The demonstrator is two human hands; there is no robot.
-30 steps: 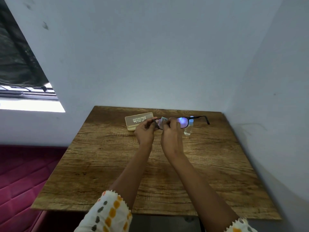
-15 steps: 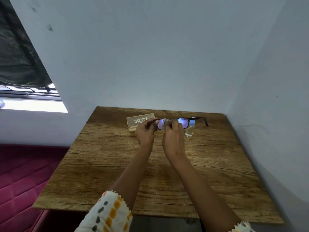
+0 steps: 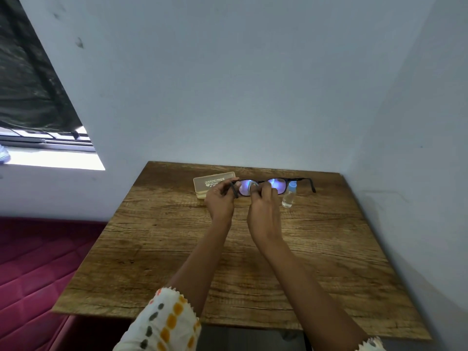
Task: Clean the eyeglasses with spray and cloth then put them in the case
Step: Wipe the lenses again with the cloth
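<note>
Black-framed eyeglasses (image 3: 278,184) are held up above the far part of the wooden table (image 3: 253,262), lenses glinting blue. My left hand (image 3: 219,202) grips the left end of the frame near the hinge. My right hand (image 3: 263,211) pinches a small pale cloth (image 3: 251,186) against the left lens. A beige glasses case (image 3: 206,184), closed, lies behind my left hand. A small clear spray bottle (image 3: 288,197) with a blue cap stands just right of my right hand, partly behind the glasses.
The table sits in a corner, with walls behind and to the right. A dark red cushioned surface (image 3: 33,269) lies to the left, below a window (image 3: 45,153).
The glasses and both hands stay in nearly the same place. The cloth under my right fingers has shifted slightly across the left lens.
</note>
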